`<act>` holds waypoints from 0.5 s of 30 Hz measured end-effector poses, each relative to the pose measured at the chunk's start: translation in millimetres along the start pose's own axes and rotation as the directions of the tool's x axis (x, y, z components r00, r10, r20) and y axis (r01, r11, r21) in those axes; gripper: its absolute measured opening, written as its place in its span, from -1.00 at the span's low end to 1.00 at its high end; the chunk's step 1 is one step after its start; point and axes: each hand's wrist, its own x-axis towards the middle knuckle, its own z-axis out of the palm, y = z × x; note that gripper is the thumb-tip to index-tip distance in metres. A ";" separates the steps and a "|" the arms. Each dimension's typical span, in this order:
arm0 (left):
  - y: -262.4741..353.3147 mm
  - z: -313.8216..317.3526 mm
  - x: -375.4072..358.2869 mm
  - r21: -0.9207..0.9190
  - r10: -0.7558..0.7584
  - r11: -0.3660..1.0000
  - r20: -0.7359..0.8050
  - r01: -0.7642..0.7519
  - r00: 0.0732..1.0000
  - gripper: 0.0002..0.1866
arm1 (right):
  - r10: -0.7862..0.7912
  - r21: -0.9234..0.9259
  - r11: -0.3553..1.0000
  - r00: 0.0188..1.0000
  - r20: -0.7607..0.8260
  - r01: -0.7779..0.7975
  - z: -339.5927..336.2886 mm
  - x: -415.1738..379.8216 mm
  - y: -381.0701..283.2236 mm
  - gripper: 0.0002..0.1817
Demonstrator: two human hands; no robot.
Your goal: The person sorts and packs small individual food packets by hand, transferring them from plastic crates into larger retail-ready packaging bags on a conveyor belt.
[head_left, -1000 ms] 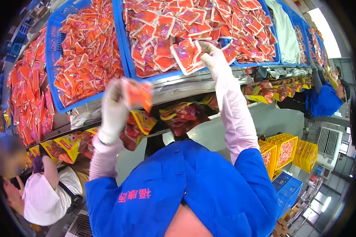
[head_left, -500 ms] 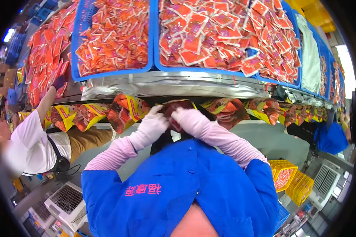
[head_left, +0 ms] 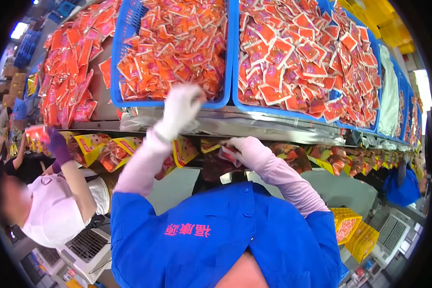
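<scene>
Left hand, open, reached the rim of the blue crate of orange sachets; right hand pinched a sachet below the shelf. A hurried grab risked spilling packets over the rim.

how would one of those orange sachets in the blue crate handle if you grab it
Probably floppy: the orange sachets are flat sealed pouches lying bent over one another. Likely light, since they heap loosely in the blue crate. Their glossy film may slip in the gloved left hand reaching the crate's edge.
</scene>
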 end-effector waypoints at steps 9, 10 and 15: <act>-83.2 71.9 81.8 0.830 -0.176 0.538 0.284 -0.150 0.943 -0.78 | -0.019 0.525 0.780 0.851 -0.525 0.341 -36.9 -55.7 53.1 -0.66; -74.4 53.6 76.2 0.818 -0.105 0.559 0.233 -0.136 0.967 -0.79 | -0.003 0.519 0.783 0.837 -0.547 0.342 -41.2 -66.7 60.6 -0.66; 29.4 -27.8 -3.4 0.054 0.007 0.999 -0.124 0.000 0.992 -0.85 | 0.063 0.667 0.524 0.757 -0.650 0.529 -43.9 -113.1 115.9 -0.56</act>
